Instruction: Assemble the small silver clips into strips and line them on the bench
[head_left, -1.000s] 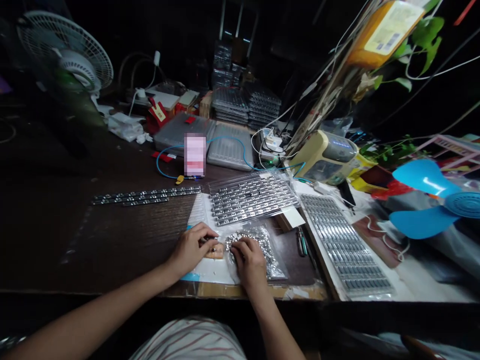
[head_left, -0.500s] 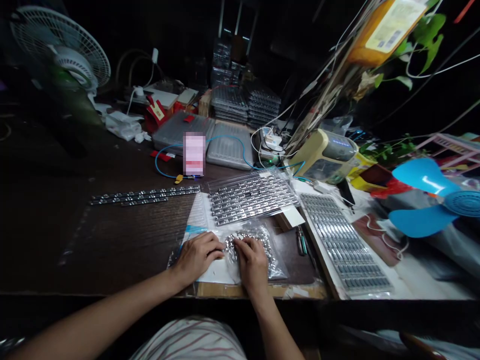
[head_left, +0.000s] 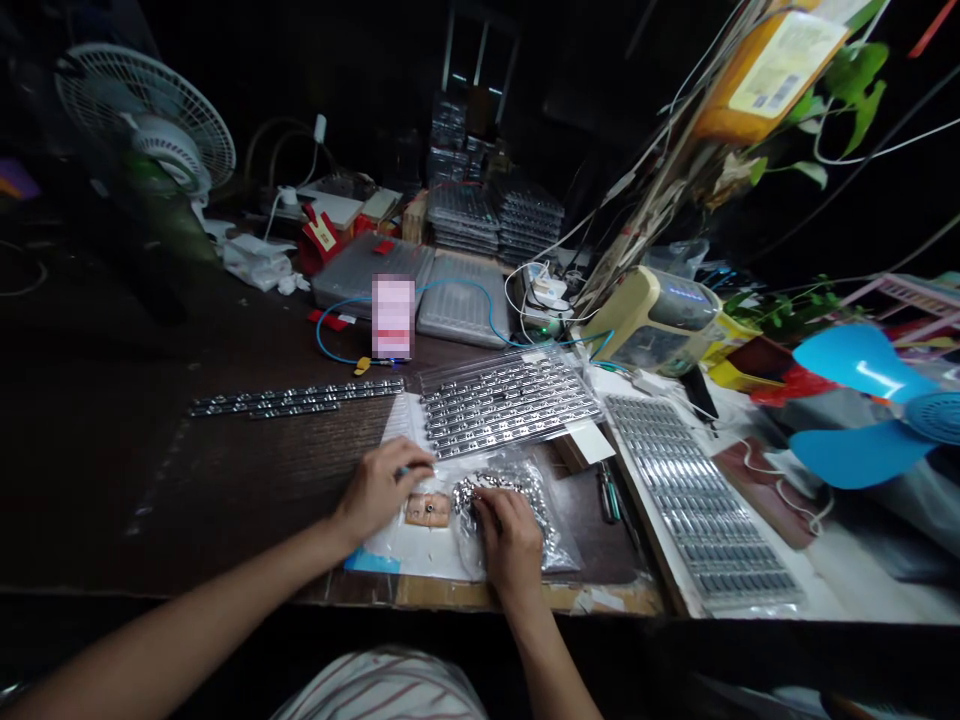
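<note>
My left hand [head_left: 379, 490] hovers over a white sheet [head_left: 397, 560] with its fingers curled together, and a thin teal sliver shows at the fingertips. Just below it lies a small tan block with a dark hole [head_left: 428, 510]. My right hand [head_left: 510, 540] is pressed on a clear plastic bag of small shiny metal parts [head_left: 510, 490], its fingers at the heap. Beyond the hands, a clear tray [head_left: 510, 400] holds rows of metal parts. Strips of similar parts [head_left: 296, 400] lie on the dark wooden table [head_left: 255, 470].
A long tray of silver parts [head_left: 697, 500] lies to the right, with small hand tools [head_left: 607, 495] beside it. Grey cases [head_left: 461, 300], stacked trays [head_left: 525, 215], a blue cable [head_left: 330, 335], a beige device [head_left: 652, 320] and a desk fan [head_left: 150, 120] stand behind.
My left hand has moved up and to the left, uncovering the tan block. My right hand stays on the bag, which has shifted slightly. The head view has tilted a little.
</note>
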